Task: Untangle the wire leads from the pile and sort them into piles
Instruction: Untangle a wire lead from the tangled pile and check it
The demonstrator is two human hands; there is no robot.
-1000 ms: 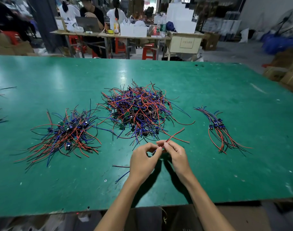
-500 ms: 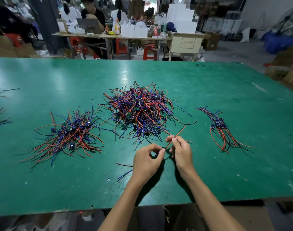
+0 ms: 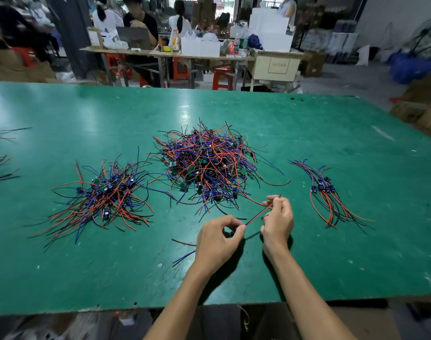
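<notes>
A: Fig., centre. L hand pinches one end of a wire lead betw. thumb and forefinger; something dark sits at that pinch, too small to identify. R hand curls round the other end, red tip sticking out past the fingers. Lead is stretched taut betw. the two hands, above the green table.

B: Handling?

A: Judged light, thin, limp; red and dark strands run together. Prob. holds a kink if bent hard. Insulation looks smooth, so a loose pinch may slip. Best grip: near the ends, as shown, or at the small component where leads join.

B: Outward?

A: Just beyond the hands, the tangled pile: red, blue, black leads w/ small green boards, heavily interlocked. Pulling fast could snag neighbours or strain joints. To the L, a fanned sorted pile, fairly large. To the R, a small neat bundle, leads roughly parallel. Two loose wires lie on the table near the L wrist.

B: Further?

A: Stray wires at far L edge. Behind the table, a workbench w/ seated people, boxes, red stools.
</notes>
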